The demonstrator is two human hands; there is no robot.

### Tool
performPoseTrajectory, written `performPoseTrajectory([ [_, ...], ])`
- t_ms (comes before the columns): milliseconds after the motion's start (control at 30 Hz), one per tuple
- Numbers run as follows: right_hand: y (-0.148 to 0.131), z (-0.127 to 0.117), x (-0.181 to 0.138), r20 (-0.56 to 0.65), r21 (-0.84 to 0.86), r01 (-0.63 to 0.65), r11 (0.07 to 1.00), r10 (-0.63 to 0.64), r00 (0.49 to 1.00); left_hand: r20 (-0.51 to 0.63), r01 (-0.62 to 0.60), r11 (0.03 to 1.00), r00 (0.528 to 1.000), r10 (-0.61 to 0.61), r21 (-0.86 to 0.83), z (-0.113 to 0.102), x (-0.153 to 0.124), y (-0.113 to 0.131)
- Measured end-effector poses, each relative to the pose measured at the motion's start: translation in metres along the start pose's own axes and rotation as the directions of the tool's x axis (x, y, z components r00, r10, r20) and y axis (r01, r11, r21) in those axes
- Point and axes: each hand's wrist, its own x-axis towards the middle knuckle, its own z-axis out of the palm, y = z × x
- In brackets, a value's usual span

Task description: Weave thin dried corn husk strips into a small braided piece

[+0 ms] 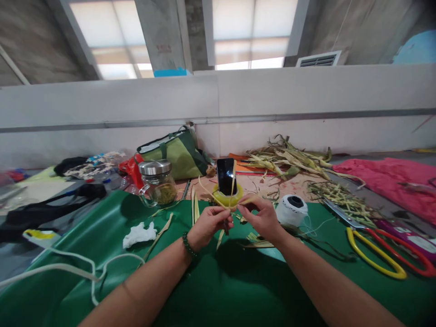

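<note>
My left hand (209,225) and my right hand (262,218) meet over the green sheet (211,290), both pinched on thin pale straw strips (226,200) that fan up and out between the fingers. A bead bracelet sits on my left wrist. Just beyond the hands a black phone (226,176) stands upright in a yellow tape roll (227,198). A white twine spool (291,210) lies right of my right hand. More loose strips (254,240) lie on the sheet under the hands.
Large scissors with yellow and red handles (378,252) lie at right. Dried husks (289,159) are heaped by the wall, beside pink cloth (384,175). A lidded glass jar (157,181), green bag (177,152), crumpled tissue (139,234) and white cord (68,268) sit at left.
</note>
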Motion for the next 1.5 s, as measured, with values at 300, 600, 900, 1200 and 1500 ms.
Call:
performPoseTrajectory([
  [300, -0.019, 0.010, -0.016, 0.400, -0.460, 0.642, 0.613, -0.503, 0.766, -0.151, -0.058, 0.965, 0.988, 0.019, -0.256, -0.002, 0.006, -0.001],
  [600, -0.014, 0.011, -0.015, 0.324, -0.232, 0.519, 0.823, -0.437, 0.839, -0.152, -0.055, 0.960, 0.988, 0.013, -0.275, 0.001, 0.003, 0.000],
  [900, -0.011, -0.013, 0.008, 0.396, 0.065, -0.396, 0.916, 0.341, 0.853, 0.136, -0.060, 0.996, 0.988, 0.068, -0.060, -0.002, 0.001, -0.001],
  [1200, 0.000, -0.005, 0.003, 0.194, 0.014, -0.301, 0.953, 0.293, 0.936, 0.173, 0.015, 0.998, 0.985, -0.026, 0.064, -0.003, 0.002, -0.002],
  [1500, -0.014, -0.008, -0.002, 0.286, -0.261, 0.513, 0.818, -0.442, 0.850, 0.106, -0.081, 0.996, 0.991, 0.077, 0.036, -0.007, 0.006, -0.004],
])
